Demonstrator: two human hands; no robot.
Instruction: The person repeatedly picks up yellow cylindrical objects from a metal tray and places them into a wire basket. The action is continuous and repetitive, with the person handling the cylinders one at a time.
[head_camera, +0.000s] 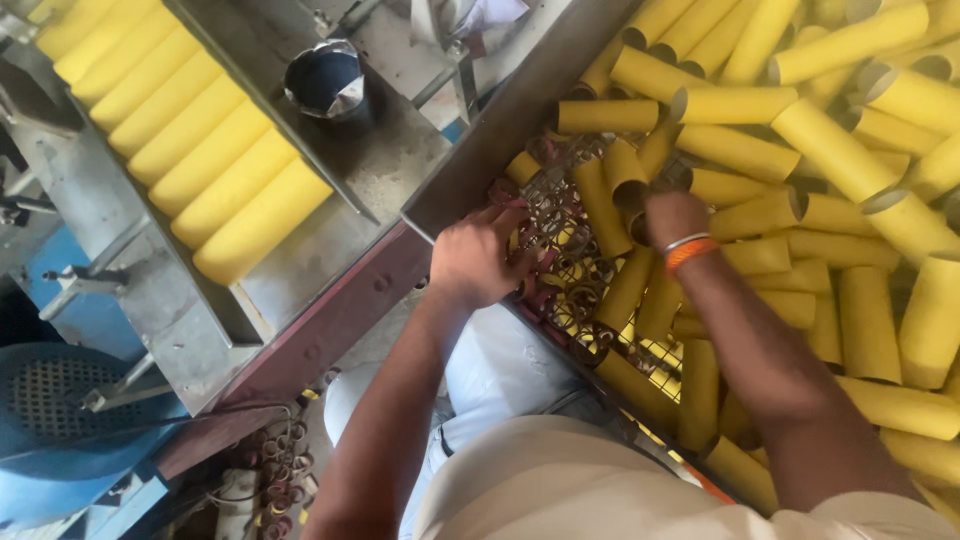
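Note:
My left hand (478, 258) rests on the edge of a wire mesh crate (560, 215), fingers curled over small rings of cut tube; whether it holds one is hidden. My right hand (672, 215), with an orange and white band at the wrist, reaches down among yellow cardboard tubes (735, 150) piled in the crate; its fingers are hidden behind a tube (625, 172). A row of yellow tubes (215, 165) lies side by side on a metal tray at the left.
A dark metal beam (520, 100) runs diagonally between tray and crate. A dark cup (328, 82) stands on the grey machine surface. A blue fan housing (50, 400) sits at lower left, with scrap rings on the floor (280, 450).

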